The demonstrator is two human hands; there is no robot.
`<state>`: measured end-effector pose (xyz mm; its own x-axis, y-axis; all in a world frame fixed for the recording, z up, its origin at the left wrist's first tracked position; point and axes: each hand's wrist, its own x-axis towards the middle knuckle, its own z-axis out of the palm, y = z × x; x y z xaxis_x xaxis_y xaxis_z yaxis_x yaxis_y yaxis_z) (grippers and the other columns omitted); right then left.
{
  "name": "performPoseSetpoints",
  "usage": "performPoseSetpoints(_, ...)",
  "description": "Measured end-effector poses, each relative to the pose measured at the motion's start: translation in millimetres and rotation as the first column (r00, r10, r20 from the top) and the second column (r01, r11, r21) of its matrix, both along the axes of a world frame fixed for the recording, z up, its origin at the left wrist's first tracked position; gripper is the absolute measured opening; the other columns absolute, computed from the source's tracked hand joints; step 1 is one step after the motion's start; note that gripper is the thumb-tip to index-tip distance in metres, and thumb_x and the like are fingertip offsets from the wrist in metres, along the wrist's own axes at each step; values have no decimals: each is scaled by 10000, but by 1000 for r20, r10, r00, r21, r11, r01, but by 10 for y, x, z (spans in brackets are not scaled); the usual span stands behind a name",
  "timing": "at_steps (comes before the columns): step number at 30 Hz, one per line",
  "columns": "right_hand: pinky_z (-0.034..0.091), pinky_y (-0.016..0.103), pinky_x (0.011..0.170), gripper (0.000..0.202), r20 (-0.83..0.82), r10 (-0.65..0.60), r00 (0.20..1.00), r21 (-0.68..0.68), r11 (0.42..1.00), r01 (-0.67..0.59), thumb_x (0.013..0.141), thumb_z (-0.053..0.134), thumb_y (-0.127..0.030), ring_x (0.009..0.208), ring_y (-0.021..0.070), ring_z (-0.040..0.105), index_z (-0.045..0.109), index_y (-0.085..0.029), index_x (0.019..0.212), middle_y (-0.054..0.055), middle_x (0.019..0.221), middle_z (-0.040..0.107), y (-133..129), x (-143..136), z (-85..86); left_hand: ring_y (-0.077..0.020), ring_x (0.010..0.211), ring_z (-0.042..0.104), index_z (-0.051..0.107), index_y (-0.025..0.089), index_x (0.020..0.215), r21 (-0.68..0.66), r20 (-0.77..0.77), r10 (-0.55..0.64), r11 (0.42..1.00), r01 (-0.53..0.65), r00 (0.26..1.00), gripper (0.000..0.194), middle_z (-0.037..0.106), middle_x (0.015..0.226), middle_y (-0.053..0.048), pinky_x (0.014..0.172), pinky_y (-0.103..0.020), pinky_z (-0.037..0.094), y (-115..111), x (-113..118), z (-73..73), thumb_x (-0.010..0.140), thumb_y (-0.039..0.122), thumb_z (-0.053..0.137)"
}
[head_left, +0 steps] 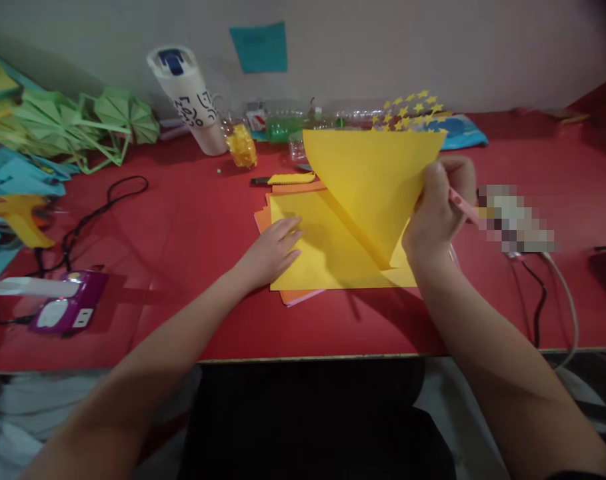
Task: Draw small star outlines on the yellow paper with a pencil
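Observation:
My right hand (440, 207) pinches the right edge of a raised yellow paper sheet (377, 177), which curls up and stands at a slant. The same hand also holds a pink pen (463, 203), sticking out to the right. My left hand (275, 250) rests with fingers spread on the left side of a flat yellow sheet (307, 267). Whether the raised sheet is joined to the flat one I cannot tell. Orange paper (263, 220) shows from under the stack. Just behind it lies a yellow utility knife (290, 179).
Along the wall stand a white tumbler (190, 100), a cup of yellow bits (241, 145) and clear bottles (285, 127). Left are green paper fans (65, 120), a yellow glue gun (20, 213) and a purple power strip (70, 303). A cable (570, 300) hangs over the right front edge.

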<state>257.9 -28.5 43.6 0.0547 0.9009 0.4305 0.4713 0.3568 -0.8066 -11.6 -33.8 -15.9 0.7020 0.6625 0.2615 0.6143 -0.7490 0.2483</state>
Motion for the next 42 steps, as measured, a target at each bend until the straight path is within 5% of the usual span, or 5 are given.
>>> performPoseSetpoints(11, 442, 350, 616, 252, -128, -350, 928, 158, 917, 367, 923, 482, -463, 635, 202, 518, 510, -269, 765, -8, 668, 452, -24, 20, -223, -312, 1238, 543, 604, 102, 1245, 102, -74, -101, 989, 109, 992, 351, 583, 1295, -216, 1030, -535, 469, 39, 116, -72, 1005, 286, 426)
performPoseSetpoints(27, 394, 334, 588, 262, -48, -377, 925, 179, 908, 379, 950, 443, -442, 613, 194, 488, 476, -271, 755, -14, 658, 406, -30, 31, -231, -275, 1033, 641, 648, 130, 1118, 153, -82, -98, 982, 110, 992, 283, 667, 1136, -164, 869, -480, 555, -62, 92, -2, 983, 222, 417)
performPoseSetpoints(34, 462, 375, 658, 192, -205, -442, 873, 410, 771, 487, 926, 507, -351, 714, 224, 547, 484, -261, 758, 12, 694, 436, -167, -23, -77, -273, 959, 640, 676, 165, 1054, 173, -107, -17, 984, 35, 994, 298, 675, 1078, -144, 819, -453, 550, -204, -152, 84, 981, 271, 408)
performPoseSetpoints(38, 561, 348, 656, 217, 111, -156, 982, 409, 907, 97, 951, 473, -361, 759, 202, 641, 579, -244, 803, 34, 778, 613, -342, -234, -162, -270, 927, 629, 672, 178, 1136, 128, -176, 15, 992, 8, 984, 329, 653, 1052, -143, 816, -450, 543, -169, -245, 98, 978, 300, 410)
performPoseSetpoints(42, 536, 234, 530, 313, 370, 172, 913, 199, 945, -259, 947, 479, -345, 600, 121, 601, 628, -222, 701, -21, 634, 626, -372, -415, -381, -296, 1071, 597, 689, 165, 1084, 148, -176, -14, 988, 41, 984, 333, 610, 1181, -172, 896, -486, 537, -128, -287, 73, 983, 297, 401)
